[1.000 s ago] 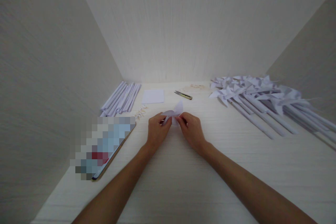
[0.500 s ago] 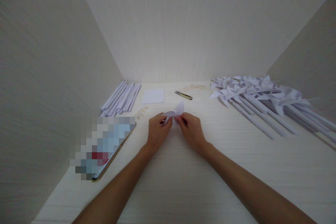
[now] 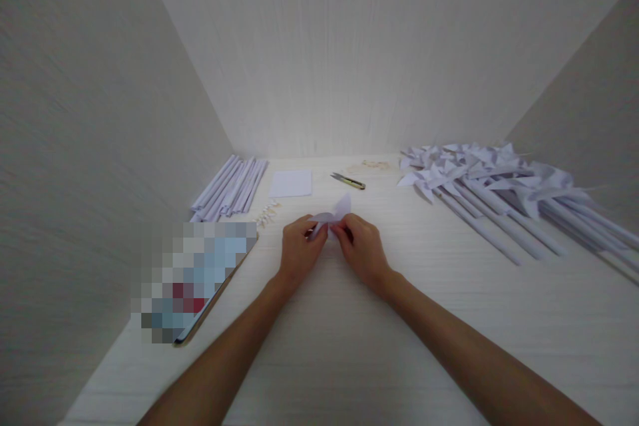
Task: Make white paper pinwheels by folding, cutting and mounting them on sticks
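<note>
Along the left edge of the tabletop (image 3: pixel 349 359) lies a blurred flat device (image 3: pixel 192 279), and behind it, toward the far left corner, a bundle of rolled paper sticks (image 3: pixel 230 188) with a few small pale fasteners (image 3: pixel 267 213) just beside its near end. A blank white square sheet (image 3: pixel 291 183) rests near the far edge, and right of it a small cutter (image 3: pixel 348 180). At the middle of the tabletop the left hand (image 3: pixel 298 249) and right hand (image 3: pixel 363 249) meet, both pinching a folded piece of white paper (image 3: pixel 333 215) between fingertips; one pointed flap stands up above the knuckles. The paper is held just over the surface, between the two hands. The step looks like gathering the corners of a pinwheel head to its centre; it would go best if the left hand kept the layered tips pressed together while the right brings the next flap over without creasing its curve, lining the tips up squarely. Along the right edge, well apart from the hands, lies a heap of finished paper pinwheels (image 3: pixel 479 176) on sticks.
</note>
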